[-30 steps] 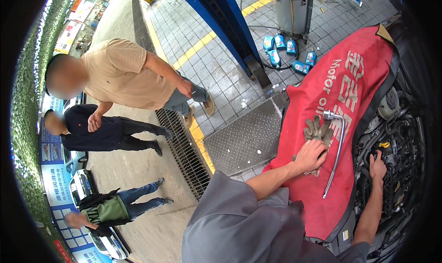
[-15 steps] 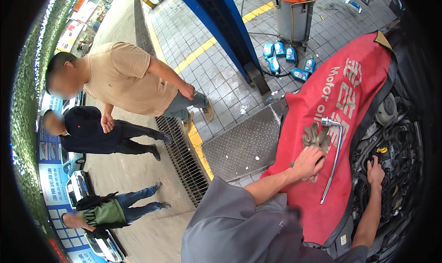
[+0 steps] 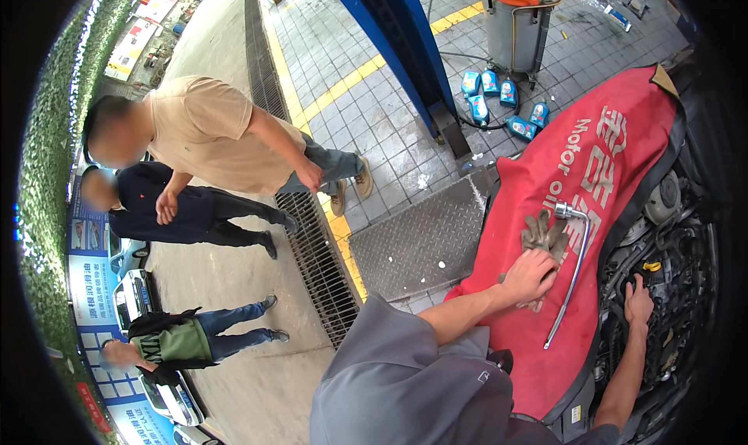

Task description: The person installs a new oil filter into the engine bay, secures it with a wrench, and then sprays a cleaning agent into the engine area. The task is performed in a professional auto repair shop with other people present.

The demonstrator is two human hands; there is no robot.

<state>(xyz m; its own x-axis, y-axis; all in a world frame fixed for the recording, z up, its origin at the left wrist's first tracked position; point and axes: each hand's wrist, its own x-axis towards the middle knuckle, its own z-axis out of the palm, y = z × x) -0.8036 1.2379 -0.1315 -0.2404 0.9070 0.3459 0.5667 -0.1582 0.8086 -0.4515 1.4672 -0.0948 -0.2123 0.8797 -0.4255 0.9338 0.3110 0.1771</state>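
Observation:
My left hand (image 3: pixel 531 277) rests on a pair of grey-brown work gloves (image 3: pixel 538 231), its fingers curled in over them. The gloves lie on a red fender cover (image 3: pixel 514 351) with pale lettering. Just to their right is an L-shaped socket wrench (image 3: pixel 575 281), its chrome socket end at the top, touched by neither hand. Over the open engine bay (image 3: pixel 670 320), my right hand (image 3: pixel 639 303) lies against black parts near the cover's edge, fingers stretched forward and nothing visibly gripped. A yellow-handled part (image 3: pixel 652 267), likely a dipstick, sits just beyond its fingertips.
Several blue bottles (image 3: pixel 489 83) stand and lie beside a grey wheeled bin (image 3: pixel 516 40) with an orange top. A blue lift post (image 3: pixel 389 40) rises beyond a steel floor plate (image 3: pixel 421 246). Three people, one in a beige shirt (image 3: pixel 210 133), stand left, past a floor grate (image 3: pixel 312 266).
The view has shifted slightly, so the scene sits a little further right. My right hand's fingers have bent a little; the left stays on the gloves. The beige-shirted person's lower hand has moved.

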